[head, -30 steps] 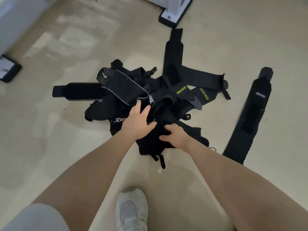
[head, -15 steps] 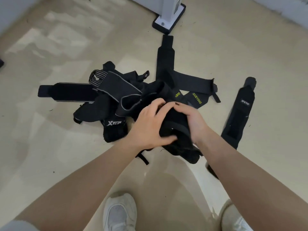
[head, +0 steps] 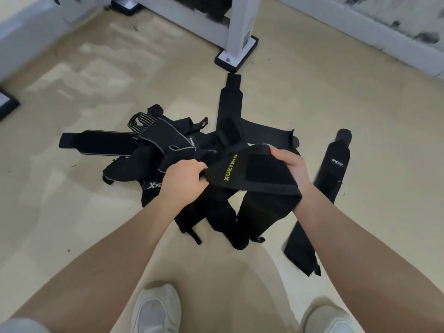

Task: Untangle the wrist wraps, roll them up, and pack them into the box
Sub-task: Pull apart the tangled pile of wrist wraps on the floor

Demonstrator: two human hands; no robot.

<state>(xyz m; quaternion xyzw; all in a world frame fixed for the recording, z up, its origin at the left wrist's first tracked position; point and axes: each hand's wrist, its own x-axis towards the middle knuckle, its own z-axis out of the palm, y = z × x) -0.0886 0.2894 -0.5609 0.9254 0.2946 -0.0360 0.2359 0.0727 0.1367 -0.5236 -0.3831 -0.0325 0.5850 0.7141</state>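
Gripping a black wrist wrap [head: 254,174] lettered XUEYING in yellow, left hand [head: 185,179] and right hand [head: 292,167] both clench it

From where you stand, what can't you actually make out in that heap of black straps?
- Box: none shows in the head view.
- Tangled pile: the black straps overlap, so their number is unclear.
- XUEYING wrap: its ends are hidden inside the left hand and right hand.
- Xtep label: the left forearm cuts it off.
- White frame: cut by the top edge.
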